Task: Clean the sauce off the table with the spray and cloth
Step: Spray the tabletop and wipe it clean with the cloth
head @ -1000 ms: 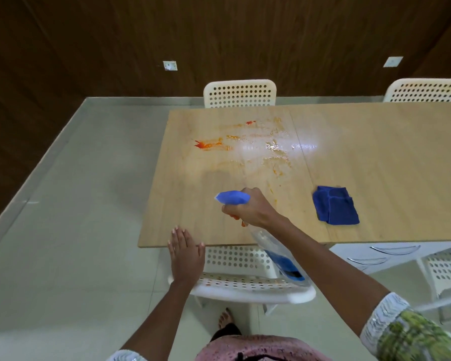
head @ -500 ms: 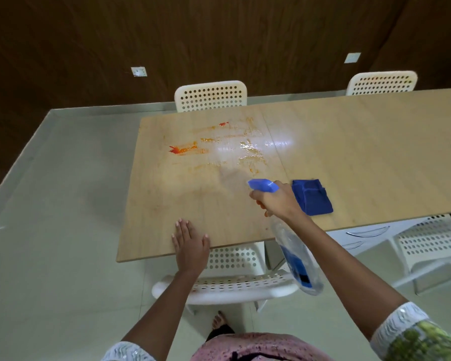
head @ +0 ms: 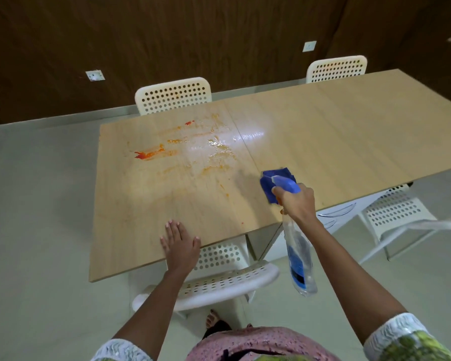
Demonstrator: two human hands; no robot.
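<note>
Table [head: 323, 142]: light wood top, seen from its near long edge. White perforated chairs stand at the far side and one is tucked under the near edge.

Sauce [head: 151, 154]: orange-red. The densest streak lies at about 10 o'clock from the table's centre, with thinner smears and specks trailing toward the middle and down to the near edge. A wet sheen shows over the middle smears, which looks like spray already on the surface. None of it looks wiped off.

Spray bottle [head: 298, 259]: clear body, blue label, blue trigger head. Held tilted, the head over the table's near edge and the body hanging below the edge toward the person.

Right hand [head: 297, 204]: wrapped closed around the bottle's neck, the forefinger at the trigger.

Cloth [head: 267, 182]: blue, folded, lying on the table directly beyond the right hand and partly hidden by the bottle head. No hand holds it.

Left hand [head: 180, 243]: flat and open, palm down on the table's near edge at about 7 o'clock, holding nothing.

Progress, as a judgement: spraying appears done or nearly so; wiping has not begun. Remaining: set the bottle down, take the cloth, rub away all smears.
</note>
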